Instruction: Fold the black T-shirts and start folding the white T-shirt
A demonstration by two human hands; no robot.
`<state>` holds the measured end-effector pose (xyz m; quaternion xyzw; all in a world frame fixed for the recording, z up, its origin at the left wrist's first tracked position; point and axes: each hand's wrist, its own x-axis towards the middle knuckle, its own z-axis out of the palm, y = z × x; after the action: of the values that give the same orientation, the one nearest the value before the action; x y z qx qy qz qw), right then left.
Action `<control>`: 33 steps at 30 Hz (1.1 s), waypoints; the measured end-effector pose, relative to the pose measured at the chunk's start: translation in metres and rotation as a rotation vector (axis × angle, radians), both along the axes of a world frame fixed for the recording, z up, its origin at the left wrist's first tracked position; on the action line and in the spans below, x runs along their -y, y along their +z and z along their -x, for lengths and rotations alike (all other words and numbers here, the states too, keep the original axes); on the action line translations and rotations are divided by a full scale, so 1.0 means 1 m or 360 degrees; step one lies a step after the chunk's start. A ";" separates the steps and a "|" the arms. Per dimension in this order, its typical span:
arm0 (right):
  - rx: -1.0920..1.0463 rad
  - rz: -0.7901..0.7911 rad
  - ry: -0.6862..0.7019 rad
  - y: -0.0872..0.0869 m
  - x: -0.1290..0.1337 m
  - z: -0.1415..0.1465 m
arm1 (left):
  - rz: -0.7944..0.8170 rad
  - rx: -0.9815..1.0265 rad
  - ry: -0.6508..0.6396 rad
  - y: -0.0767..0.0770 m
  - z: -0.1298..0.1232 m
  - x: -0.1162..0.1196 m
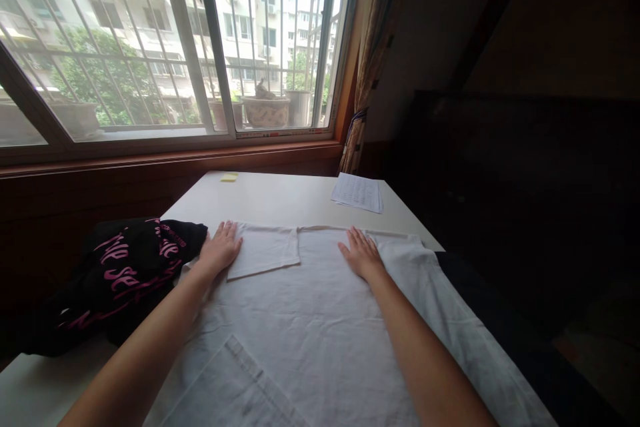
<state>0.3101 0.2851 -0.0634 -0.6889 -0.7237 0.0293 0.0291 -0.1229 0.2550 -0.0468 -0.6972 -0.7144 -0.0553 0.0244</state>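
A white garment (320, 320), its exact kind unclear, lies spread over the table with a few creases. One short sleeve (267, 250) is laid inward across its far left part. My left hand (221, 248) rests flat at the garment's far left corner, fingers out, beside that sleeve. Further right, my right hand (361, 253) lies flat on the cloth just short of its far edge, fingers stretched forward. A seamed flap or pocket (240, 380) shows on the near left of the cloth. Neither hand grips anything.
Black cloth with pink lettering (130, 267) is heaped on the table's left side. Printed papers (357, 193) lie at the back right of the white table (280, 197), and a yellow note pad (229, 177) at the back left. Beyond is a barred window (215, 47) with a tied curtain (357, 127).
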 end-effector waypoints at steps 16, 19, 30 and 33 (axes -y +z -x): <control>0.0028 -0.0004 -0.0005 0.000 0.001 0.000 | -0.0144 0.0101 -0.0739 -0.013 -0.141 -0.010; 0.0025 -0.0004 -0.0008 0.000 0.000 0.000 | -0.0121 0.0119 -0.0683 -0.013 -0.139 -0.017; 0.0002 -0.0021 -0.0011 0.000 0.000 0.000 | -0.0035 0.0146 -0.0611 -0.016 -0.137 -0.025; -0.0001 -0.0024 -0.0010 0.000 0.000 0.000 | -0.0019 0.0143 -0.0621 -0.016 -0.131 -0.024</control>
<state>0.3104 0.2848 -0.0635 -0.6908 -0.7218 0.0239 0.0345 0.0079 0.2788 -0.0623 -0.8190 -0.5658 -0.0944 -0.0145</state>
